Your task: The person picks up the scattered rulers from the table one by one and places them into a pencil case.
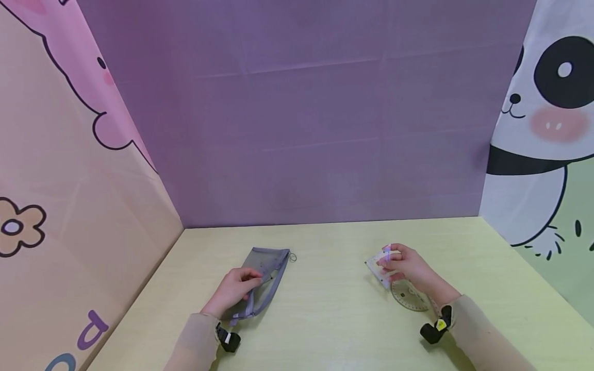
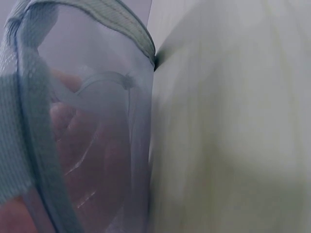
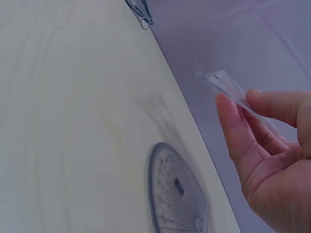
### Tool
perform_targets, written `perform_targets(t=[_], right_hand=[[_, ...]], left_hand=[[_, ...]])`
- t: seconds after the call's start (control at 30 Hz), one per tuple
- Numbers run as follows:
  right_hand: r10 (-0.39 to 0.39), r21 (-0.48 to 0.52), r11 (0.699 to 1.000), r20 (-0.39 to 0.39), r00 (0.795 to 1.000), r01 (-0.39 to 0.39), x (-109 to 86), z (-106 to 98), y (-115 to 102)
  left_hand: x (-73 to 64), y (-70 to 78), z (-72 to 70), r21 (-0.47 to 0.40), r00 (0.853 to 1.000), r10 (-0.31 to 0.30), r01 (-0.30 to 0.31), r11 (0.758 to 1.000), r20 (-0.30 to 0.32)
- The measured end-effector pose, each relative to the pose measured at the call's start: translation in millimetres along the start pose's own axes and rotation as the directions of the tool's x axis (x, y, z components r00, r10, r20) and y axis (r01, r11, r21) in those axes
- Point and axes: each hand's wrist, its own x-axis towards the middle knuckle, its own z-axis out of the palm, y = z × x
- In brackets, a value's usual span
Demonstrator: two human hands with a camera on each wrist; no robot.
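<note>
A grey-blue see-through zip pouch (image 1: 266,263) lies on the left of the table, its edge partly raised. My left hand (image 1: 236,288) pinches its near side; in the left wrist view the fingers show blurred through the pouch's clear wall (image 2: 97,160). Over on the right, my right hand (image 1: 408,265) holds a thin clear plastic ruler-like piece (image 3: 228,85) with dark marks, raised above the table, between thumb and fingers. Its full outline is partly hidden by the fingers. Just below that hand a clear protractor (image 1: 408,296) lies on the table.
The pale wooden-look table (image 1: 325,309) is bordered by a purple back screen (image 1: 301,129). Printed cloth panels stand at both sides, the right one with a panda (image 1: 533,196). A small metal ring (image 1: 293,257) hangs at the pouch's far corner.
</note>
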Motion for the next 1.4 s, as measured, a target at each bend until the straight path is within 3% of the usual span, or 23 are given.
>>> perform_targets(t=[0.73, 1.0, 1.4], right_hand=[[0.045, 0.087, 0.995, 0.021, 0.999, -0.047, 4.6, 1.7, 6.6], [0.046, 0.122, 0.991, 0.042, 0.998, -0.051, 1.9, 1.9, 15.3], [0.052, 0.160, 0.985, 0.043, 0.998, -0.058, 5.2, 0.7, 10.9]], left_hand=[[-3.2, 7.6, -1.4, 0.012, 1.000, -0.011, 0.011, 1.000, 0.000], [-1.8, 2.0, -0.3, 0.016, 1.000, 0.024, -0.024, 1.000, 0.009], [-1.8, 2.6, -1.5, 0.019, 1.000, -0.010, 0.009, 1.000, 0.025]])
